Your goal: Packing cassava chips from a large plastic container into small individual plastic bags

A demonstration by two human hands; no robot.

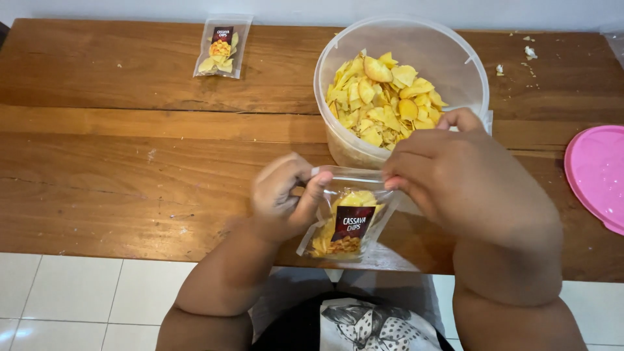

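My left hand (pixel 283 195) and my right hand (pixel 448 172) pinch the top edge of a small clear zip pouch (pixel 344 221) with yellow chips inside and a dark label on its front. The pouch hangs between both hands over the near edge of the wooden table (pixel 130 162). Just behind my hands stands a large clear plastic tub (pixel 416 45), partly filled with yellow chips (pixel 383 97). My right hand's fingertips lie close to the tub's front rim.
A second small filled pouch (pixel 222 49) with the same kind of label lies at the far left of the table. A pink round lid (pixel 598 175) rests at the right edge. Crumbs dot the far right corner. White floor tiles show below.
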